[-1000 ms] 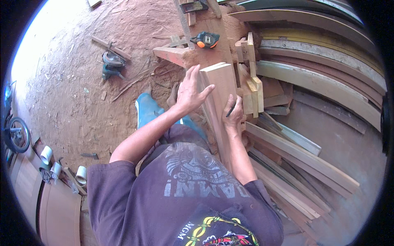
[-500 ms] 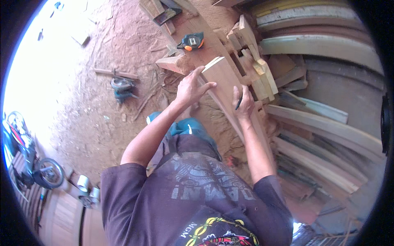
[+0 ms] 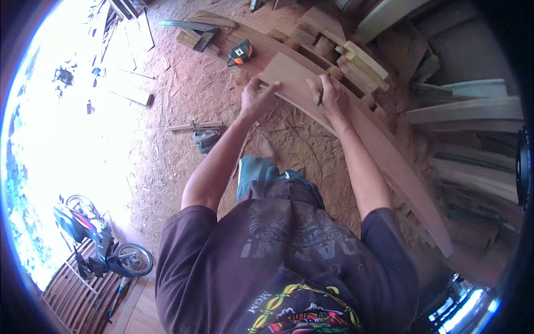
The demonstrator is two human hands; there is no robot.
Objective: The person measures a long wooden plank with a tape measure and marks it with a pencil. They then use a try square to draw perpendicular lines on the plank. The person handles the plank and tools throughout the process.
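A long reddish-brown wooden board [image 3: 289,72] stretches from the upper middle down to the lower right. My left hand [image 3: 257,101] grips its near edge close to the upper end, with the thumb toward the top face and the fingers partly hidden. Over the board's face, my right hand [image 3: 335,100] is closed around a slim dark pencil or pen [image 3: 320,98]; which of these, I cannot tell. Beyond the board's end, a black and orange tape measure [image 3: 240,53] rests on the larger timber [image 3: 266,47] underneath. A dark-handled square-like tool [image 3: 206,39] lies farther left on that timber.
Offcut blocks [image 3: 364,65] are piled beyond the board, and long planks [image 3: 464,109] are stacked at the right. A teal power saw [image 3: 206,139] sits on the sawdust-covered ground at left. A motorbike [image 3: 105,242] is parked at lower left.
The whole view has shifted, showing more of the motorbike and the board's lower end. The pale end face of the board no longer shows. Both hands keep their holds.
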